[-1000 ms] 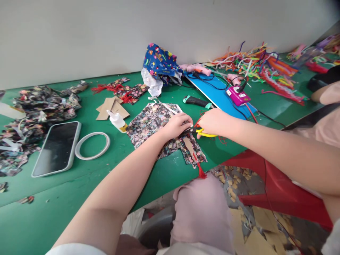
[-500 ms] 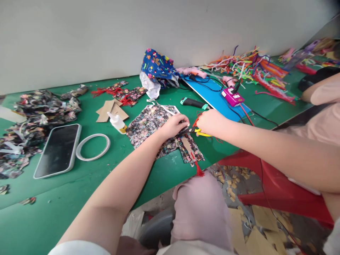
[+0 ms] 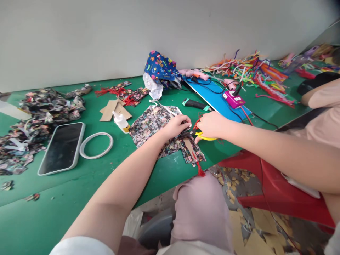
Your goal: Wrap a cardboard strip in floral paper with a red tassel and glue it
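LEFT hand: pins floral fabric flat on table | RIGHT hand: closed on yellow-handled scissors (blades at fabric edge) | PROGRESS: cut apparently underway, unfinished.

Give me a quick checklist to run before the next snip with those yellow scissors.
1. Right hand grips the yellow scissors: ok.
2. Left hand pins the floral fabric flat on the green table: ok.
3. Left fingertips clear of the blades: not ok, they sit right beside them.
4. Blade position on the fabric: cannot tell, the hands hide it.
5. Red tassel away from the blades: ok, it hangs at the table edge.
6. Glue bottle clear of the fabric: ok.
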Action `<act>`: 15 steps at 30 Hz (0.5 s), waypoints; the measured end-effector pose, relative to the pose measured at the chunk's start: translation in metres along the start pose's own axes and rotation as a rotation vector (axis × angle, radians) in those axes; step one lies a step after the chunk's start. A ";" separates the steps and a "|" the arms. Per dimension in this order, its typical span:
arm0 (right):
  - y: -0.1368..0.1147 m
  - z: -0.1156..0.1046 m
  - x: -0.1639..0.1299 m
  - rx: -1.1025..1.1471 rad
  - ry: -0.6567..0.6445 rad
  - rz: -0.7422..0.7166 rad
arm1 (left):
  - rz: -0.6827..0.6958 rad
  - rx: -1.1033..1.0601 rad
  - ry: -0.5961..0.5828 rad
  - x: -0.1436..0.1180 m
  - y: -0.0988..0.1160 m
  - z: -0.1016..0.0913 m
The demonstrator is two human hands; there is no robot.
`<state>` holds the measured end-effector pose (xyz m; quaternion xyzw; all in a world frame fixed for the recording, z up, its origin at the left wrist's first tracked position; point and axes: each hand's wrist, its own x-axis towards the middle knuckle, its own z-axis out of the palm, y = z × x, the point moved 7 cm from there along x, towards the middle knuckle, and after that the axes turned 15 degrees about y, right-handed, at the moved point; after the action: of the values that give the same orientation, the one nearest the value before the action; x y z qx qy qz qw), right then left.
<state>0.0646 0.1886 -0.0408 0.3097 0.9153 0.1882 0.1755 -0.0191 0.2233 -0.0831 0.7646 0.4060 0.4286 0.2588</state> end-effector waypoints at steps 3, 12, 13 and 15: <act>0.001 0.001 0.003 0.011 -0.003 0.015 | 0.000 0.004 -0.003 0.000 0.000 0.000; -0.004 -0.003 -0.004 0.011 -0.030 0.045 | 0.010 0.036 -0.002 0.000 -0.001 0.001; -0.003 -0.004 -0.006 0.003 -0.012 0.068 | 0.012 0.045 -0.002 0.000 -0.001 0.001; 0.001 -0.006 -0.012 -0.013 0.016 0.119 | 0.015 0.071 -0.002 0.000 0.000 0.000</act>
<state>0.0711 0.1802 -0.0324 0.3612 0.8954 0.2065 0.1587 -0.0190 0.2234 -0.0837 0.7766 0.4151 0.4151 0.2288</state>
